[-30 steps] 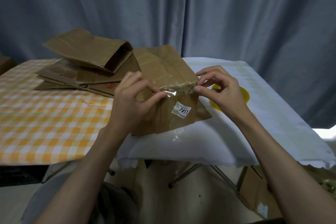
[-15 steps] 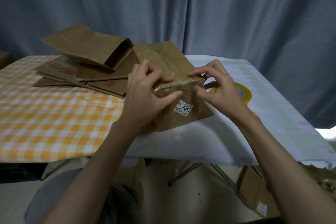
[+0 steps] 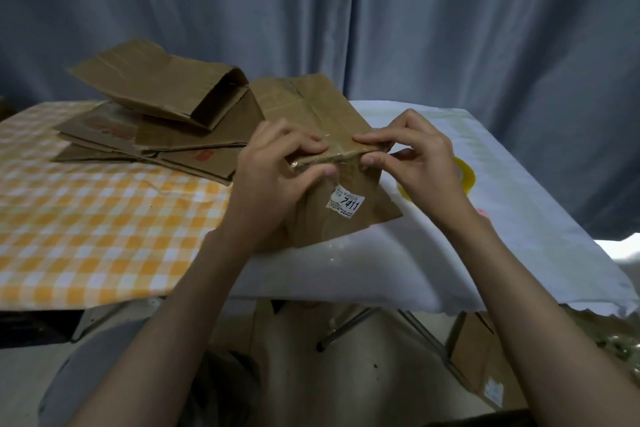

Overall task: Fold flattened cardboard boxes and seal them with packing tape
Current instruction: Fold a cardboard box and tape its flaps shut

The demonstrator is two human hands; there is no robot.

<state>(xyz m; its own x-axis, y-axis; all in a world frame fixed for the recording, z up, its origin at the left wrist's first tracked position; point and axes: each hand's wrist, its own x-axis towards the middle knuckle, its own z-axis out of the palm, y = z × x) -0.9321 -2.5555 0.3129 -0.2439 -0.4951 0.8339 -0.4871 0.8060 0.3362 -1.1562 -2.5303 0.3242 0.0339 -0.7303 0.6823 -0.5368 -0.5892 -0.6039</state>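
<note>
1. I see the box standing on the white-clothed tabletop, label facing me.
2. Left hand pinches the taped top edge, thumb in front, fingers on top.
3. Right hand pinches the same edge beside it.
4. Tape roll sits behind the right hand.
5. Flat boxes are stacked on the left.

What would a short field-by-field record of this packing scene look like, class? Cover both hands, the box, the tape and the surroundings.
left hand: pinches the box's near top edge
right hand: pinches the same edge, thumb below
box: brown cardboard, clear tape over its top edge, white label reading 7411
tape roll: yellow, behind the right hand on the white cloth
flattened boxes: stacked on the checked cloth, one half open
backdrop: grey curtain
</note>
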